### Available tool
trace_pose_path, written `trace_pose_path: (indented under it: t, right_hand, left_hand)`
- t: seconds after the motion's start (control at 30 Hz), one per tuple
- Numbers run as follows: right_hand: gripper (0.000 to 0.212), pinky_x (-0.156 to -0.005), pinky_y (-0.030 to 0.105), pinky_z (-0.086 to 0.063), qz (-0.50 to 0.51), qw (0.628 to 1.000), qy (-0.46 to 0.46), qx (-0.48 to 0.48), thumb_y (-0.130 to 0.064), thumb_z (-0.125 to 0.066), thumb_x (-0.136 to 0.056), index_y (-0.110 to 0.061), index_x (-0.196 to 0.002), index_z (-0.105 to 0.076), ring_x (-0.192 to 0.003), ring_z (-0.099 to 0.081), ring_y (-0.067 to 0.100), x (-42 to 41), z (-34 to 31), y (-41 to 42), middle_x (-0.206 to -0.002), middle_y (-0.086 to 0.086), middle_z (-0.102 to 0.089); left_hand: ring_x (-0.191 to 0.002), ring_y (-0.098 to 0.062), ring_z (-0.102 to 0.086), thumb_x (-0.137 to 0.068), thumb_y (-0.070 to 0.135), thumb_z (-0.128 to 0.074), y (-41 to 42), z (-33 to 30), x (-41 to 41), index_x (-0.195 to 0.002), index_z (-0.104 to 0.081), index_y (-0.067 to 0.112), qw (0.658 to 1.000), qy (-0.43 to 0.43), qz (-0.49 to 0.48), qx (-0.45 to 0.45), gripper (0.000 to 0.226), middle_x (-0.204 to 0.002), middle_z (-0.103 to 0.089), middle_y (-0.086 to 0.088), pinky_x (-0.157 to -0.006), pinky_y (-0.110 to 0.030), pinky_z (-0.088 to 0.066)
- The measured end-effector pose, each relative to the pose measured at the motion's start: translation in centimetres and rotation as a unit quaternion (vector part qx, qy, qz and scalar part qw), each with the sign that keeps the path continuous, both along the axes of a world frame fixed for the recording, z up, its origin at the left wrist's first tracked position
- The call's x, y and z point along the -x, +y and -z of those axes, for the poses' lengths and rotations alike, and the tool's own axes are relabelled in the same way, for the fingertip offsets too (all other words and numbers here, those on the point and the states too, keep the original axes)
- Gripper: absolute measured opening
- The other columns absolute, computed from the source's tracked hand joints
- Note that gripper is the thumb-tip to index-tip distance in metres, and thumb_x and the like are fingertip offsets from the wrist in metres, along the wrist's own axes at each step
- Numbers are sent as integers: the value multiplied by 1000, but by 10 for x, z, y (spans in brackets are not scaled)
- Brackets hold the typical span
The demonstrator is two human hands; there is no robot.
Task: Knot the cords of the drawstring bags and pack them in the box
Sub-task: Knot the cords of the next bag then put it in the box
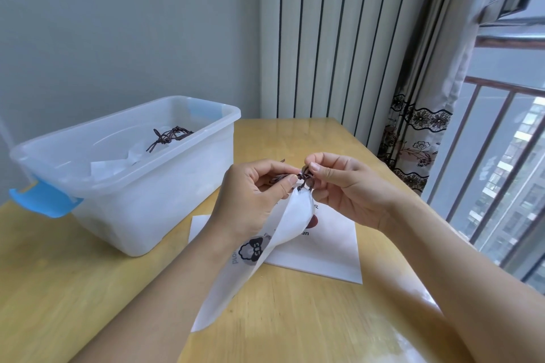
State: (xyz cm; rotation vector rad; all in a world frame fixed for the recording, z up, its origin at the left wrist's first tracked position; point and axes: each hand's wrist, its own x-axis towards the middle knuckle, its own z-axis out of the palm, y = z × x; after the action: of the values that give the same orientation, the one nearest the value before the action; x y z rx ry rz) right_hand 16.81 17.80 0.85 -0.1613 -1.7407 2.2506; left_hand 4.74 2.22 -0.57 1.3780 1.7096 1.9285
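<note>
**A:** Status on your hands?

**B:** Your left hand (259, 188) pinches the dark brown cord (303, 177) between thumb and forefinger, with a braided length of it running back under your fingers. Your right hand (339, 186) pinches the same cord from the other side, thumb on top. Both are closed tight on it, raised above the table (295, 318). The cord is bunched where your fingertips meet; you can't tell from here whether it's a finished knot, your fingers cover most of it.

**A:** And the bag?

**B:** The white bag (250, 268) hangs from that cord and slopes down toward you, its lower corner touching or nearly touching the table. There's a printed sheep-like figure and some text on it, partly hidden by your left wrist and unreadable.

**A:** Anything under it?

**B:** A second white bag (321, 247) lies flat on the table, just beyond the hanging one. Its print is mostly blocked; only a few letters and a dark red patch show.

**A:** Box?

**B:** The translucent box (141, 186), with blue latches, sits on the table to your left, open. Inside are white bags (118, 165) with knotted brown cords (169, 137). The count is unclear since the walls blur them. The far left edge of the box is cut off.
</note>
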Motion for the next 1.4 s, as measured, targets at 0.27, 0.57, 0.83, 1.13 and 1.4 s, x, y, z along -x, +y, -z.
trace_pose_path:
  t: [0.27,0.57,0.83,1.13,1.4]
  right_hand:
    - [8,-56,22,-42,13,999,32,39,-16,-58,-94,-16,-100,-64,-57,-50,9,0,-3,-14,-83,2,-60]
    - [10,-52,19,-35,78,996,4,-34,-26,-65,-88,-16,-87,-65,-55,-41,9,2,-5,-19,-72,0,-59]
    - [18,-46,17,-36,137,990,-16,-36,-26,-71,-80,-11,-87,-66,-52,-45,8,3,-6,-23,-64,-2,-58]
    - [23,-48,18,-43,59,996,-31,54,-21,-68,-88,-6,-105,-66,-55,-53,9,1,-6,-17,-71,1,-61]
    - [29,-50,20,-46,63,997,-41,22,-5,-72,-79,-6,-107,-66,-59,-56,10,1,-7,-15,-76,3,-67]
  left_hand:
    - [-93,-14,-73,-88,6,-73,1,2,-2,-90,-80,20,1000,17,-17,13,15,-88,-78,5,-88,-29,-56]
    - [-91,-9,-73,-90,8,-71,2,4,-7,-94,-79,25,999,26,-13,33,19,-92,-78,12,-86,-24,-55]
    - [-79,-15,-71,-92,10,-67,4,6,-6,-89,-79,22,997,15,-38,68,17,-83,-77,8,-74,-23,-54]
    - [-74,-18,-70,-92,10,-69,4,5,-2,-88,-78,25,997,-5,-61,50,18,-81,-77,-2,-72,-27,-55]
    - [-80,-8,-71,-90,11,-70,0,2,-6,-90,-78,29,993,71,-86,40,19,-81,-76,10,-76,-19,-55]
